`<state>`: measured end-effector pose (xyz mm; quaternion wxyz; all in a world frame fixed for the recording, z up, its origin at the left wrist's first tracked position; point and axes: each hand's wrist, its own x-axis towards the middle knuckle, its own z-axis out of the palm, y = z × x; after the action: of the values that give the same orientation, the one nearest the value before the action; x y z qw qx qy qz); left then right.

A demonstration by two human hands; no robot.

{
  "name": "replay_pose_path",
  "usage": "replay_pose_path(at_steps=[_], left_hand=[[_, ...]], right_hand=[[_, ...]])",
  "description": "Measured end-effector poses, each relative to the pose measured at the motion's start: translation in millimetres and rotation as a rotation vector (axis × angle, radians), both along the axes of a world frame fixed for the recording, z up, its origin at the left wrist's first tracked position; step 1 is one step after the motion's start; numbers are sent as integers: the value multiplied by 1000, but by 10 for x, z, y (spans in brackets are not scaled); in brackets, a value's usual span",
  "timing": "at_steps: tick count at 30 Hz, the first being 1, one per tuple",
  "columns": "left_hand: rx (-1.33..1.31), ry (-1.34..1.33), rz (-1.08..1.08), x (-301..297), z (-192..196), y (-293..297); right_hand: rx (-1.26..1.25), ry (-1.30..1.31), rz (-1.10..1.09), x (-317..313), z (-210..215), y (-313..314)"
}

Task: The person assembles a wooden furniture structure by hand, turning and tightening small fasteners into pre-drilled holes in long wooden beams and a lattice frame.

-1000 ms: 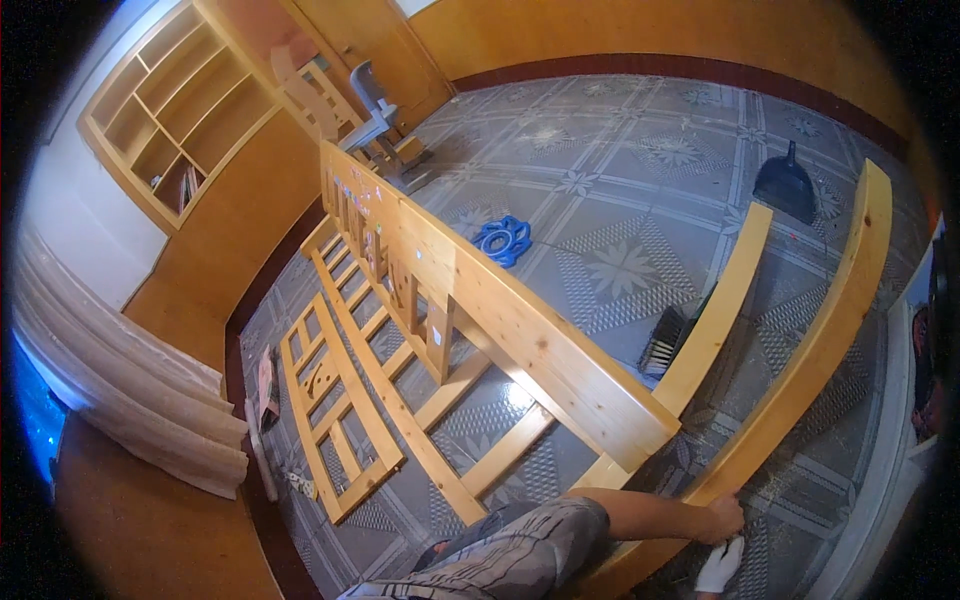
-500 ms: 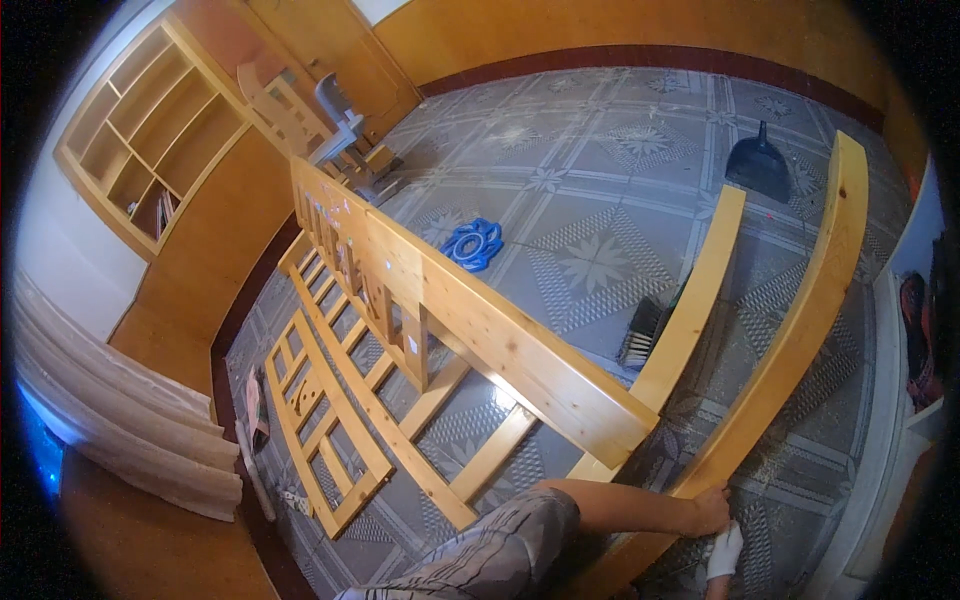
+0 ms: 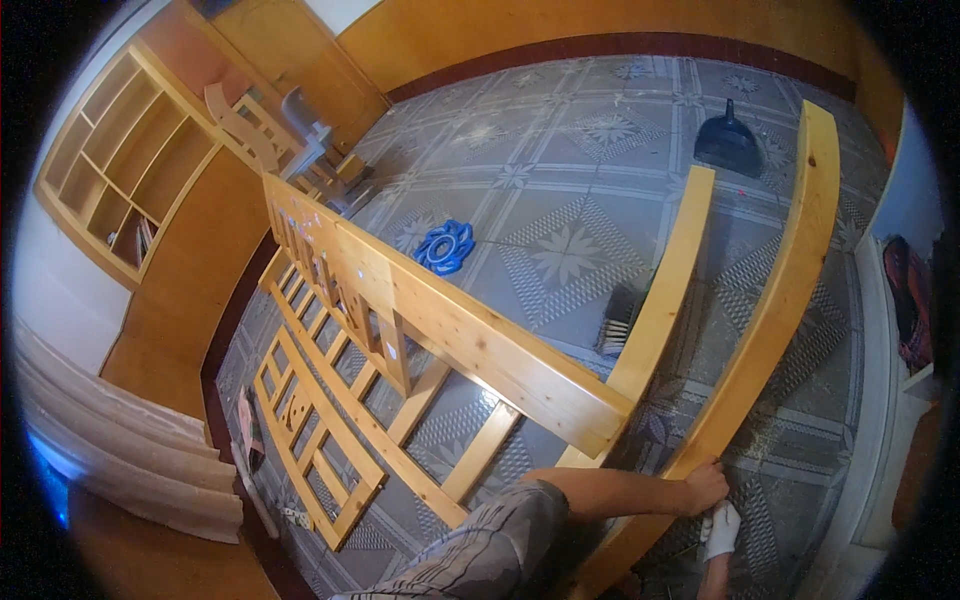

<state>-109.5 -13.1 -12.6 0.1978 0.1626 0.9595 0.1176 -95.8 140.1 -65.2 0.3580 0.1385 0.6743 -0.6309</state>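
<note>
Honestly, my bare left hand (image 3: 705,487) fingers wrap the long pine rail (image 3: 770,300), gloved right hand (image 3: 720,528) unclear; it might tip over.

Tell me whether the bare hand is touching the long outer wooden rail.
Touching. The head view shows the bare hand with its fingers laid on the edge of the long wooden rail, no gap between them.
</note>
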Motion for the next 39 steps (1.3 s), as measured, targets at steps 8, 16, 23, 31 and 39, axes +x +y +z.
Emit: replay_pose_path(at_steps=[8, 16, 23, 31, 39], left_hand=[[-5, -3, -26, -24, 53, 162], [20, 48, 20, 20, 290, -43], [-144, 147, -132, 142, 282, 142], [27, -14, 29, -6, 206, -66], [25, 19, -155, -61, 239, -55]], right_hand=[[360, 620, 260, 34, 148, 45], [230, 62, 146, -49, 6, -79], [335, 704, 237, 52, 168, -67], [176, 311, 125, 63, 404, -103], [289, 392, 237, -38, 63, 20]])
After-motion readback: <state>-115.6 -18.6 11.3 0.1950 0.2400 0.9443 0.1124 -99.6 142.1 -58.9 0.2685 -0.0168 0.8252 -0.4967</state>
